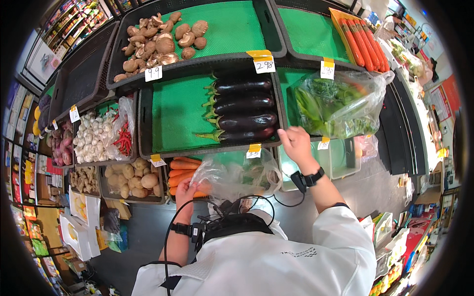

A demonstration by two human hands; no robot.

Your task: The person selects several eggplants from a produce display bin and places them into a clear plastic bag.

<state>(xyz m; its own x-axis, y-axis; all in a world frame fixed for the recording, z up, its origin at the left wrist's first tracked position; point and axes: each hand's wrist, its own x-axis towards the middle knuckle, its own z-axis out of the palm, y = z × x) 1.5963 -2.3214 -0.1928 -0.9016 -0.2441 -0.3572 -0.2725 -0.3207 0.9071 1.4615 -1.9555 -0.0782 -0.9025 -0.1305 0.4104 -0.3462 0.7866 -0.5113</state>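
My left hand (186,193) pinches the edge of a clear plastic bag (226,174), which spreads over the crate of carrots (181,172). Something dark green shows through the bag's right part; whether it lies inside or behind is unclear. My right hand (298,144) is by the front right corner of a black crate (146,129), with its fingers curled and partly hidden. In that crate several eggplants (244,120) lie in a stack of rows on green mesh. Just beyond my right hand rests a clear bag of leafy green vegetables (333,103).
Shiitake mushrooms (159,44) and packed red sausage-like sticks (364,44) fill upper crates. Garlic (94,135), red chillies (124,140), potatoes (131,179), ginger (85,179) and red onions (63,144) sit left. Handwritten price cards (264,66) hang on rims. Another person (389,27) stands far right.
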